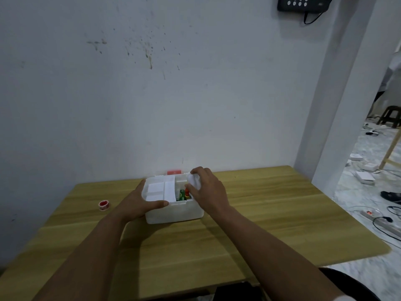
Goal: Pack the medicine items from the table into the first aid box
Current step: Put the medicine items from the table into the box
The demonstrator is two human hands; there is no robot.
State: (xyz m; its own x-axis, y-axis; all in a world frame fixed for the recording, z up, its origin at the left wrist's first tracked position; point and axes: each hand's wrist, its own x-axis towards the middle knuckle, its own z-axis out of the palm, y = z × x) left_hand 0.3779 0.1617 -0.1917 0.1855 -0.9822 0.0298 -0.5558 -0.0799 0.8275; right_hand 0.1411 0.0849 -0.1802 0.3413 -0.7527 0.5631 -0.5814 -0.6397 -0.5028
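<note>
A white plastic first aid box [175,211] stands open in the middle of the wooden table [260,224], near the wall. White packets lie in its left part, and a green box [181,194] and an orange-capped item [187,191] stand in its right part. My left hand [142,202] grips the box's left side, thumb along the front rim. My right hand [208,189] holds a white round item [194,180] above the box's right compartment. A small red-and-white tape roll [104,204] lies on the table to the left of the box.
The red part of the lid [174,171] shows behind the box against the white wall. To the right, beyond the table edge, the floor has cables, a power strip [371,214], small white boxes and a dark stool [389,116].
</note>
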